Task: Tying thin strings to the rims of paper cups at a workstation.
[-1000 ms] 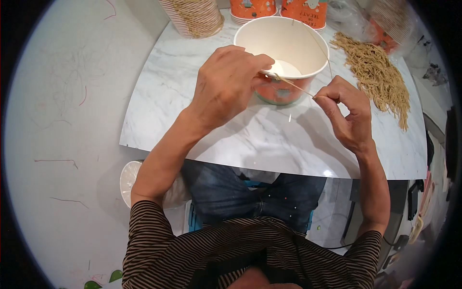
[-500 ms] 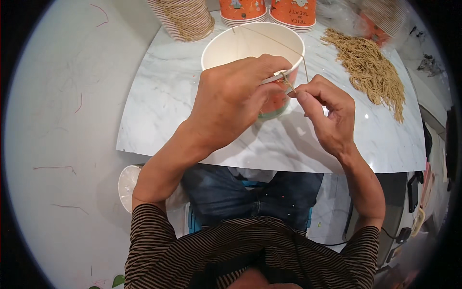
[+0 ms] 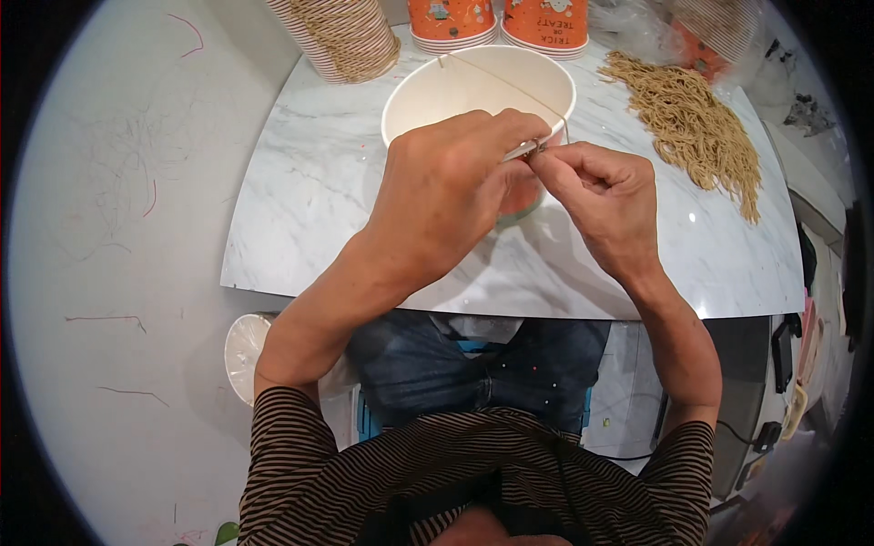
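A large white-lined paper bucket (image 3: 437, 91) with a red and green outside stands on the marbled table in front of me. A thin tan cord (image 3: 510, 84) runs across its mouth from the far rim to the near right side. My left hand (image 3: 446, 187) is closed over the near rim, thumb outside and fingers along the top. At that same rim, my right hand (image 3: 601, 196) pinches the cord between thumb and forefinger, almost touching the left fingertips. The cord's end is too small to make out, and the left hand hides much of the bucket's front.
A heap of tan cords (image 3: 696, 127) lies at the right. Two orange printed paper buckets (image 3: 544, 23) stand at the back, beside a leaning cup stack (image 3: 337, 41) with cords over it. Clear plastic wrap (image 3: 628, 27) sits at the far right. A white wall (image 3: 118, 227) borders the left.
My right hand has moved left and slightly up, bringing its pinch close to the rim. The cord's hanging loop beside the bucket has drawn in. My left hand keeps its hold.
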Demonstrator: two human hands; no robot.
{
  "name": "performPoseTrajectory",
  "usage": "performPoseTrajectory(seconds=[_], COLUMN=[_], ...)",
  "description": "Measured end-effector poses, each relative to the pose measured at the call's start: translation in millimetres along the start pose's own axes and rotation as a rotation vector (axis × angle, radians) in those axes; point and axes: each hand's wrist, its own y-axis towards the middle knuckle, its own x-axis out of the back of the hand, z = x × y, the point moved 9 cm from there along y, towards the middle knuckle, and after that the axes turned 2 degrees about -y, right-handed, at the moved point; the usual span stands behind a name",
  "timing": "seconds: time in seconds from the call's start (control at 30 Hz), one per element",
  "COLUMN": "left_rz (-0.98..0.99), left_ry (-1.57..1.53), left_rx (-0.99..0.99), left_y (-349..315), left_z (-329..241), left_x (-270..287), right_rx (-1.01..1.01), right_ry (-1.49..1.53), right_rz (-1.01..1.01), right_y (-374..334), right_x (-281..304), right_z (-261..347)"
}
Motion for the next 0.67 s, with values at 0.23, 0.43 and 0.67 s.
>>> performPoseTrajectory(seconds=[0.23, 0.43, 0.67], left_rz=[-0.002, 0.005, 0.086], left_ry=[-0.094, 0.032, 0.221], left_rx=[0.038, -0.013, -0.199], left_y=[3.4, 3.9, 1.5], left_z=[3.4, -2.8, -12.1], left_x=[2.1, 1.1, -11.8], right_rx=[0.023, 0.063, 0.03], right_ry=[0.072, 0.105, -0.111], right_rz=[0.027, -0.003, 0.009], right_y=[-6.7, -5.7, -6.6], right_x=[1.2, 0.1, 14.4], right_z=[-3.8, -4.1, 0.8])
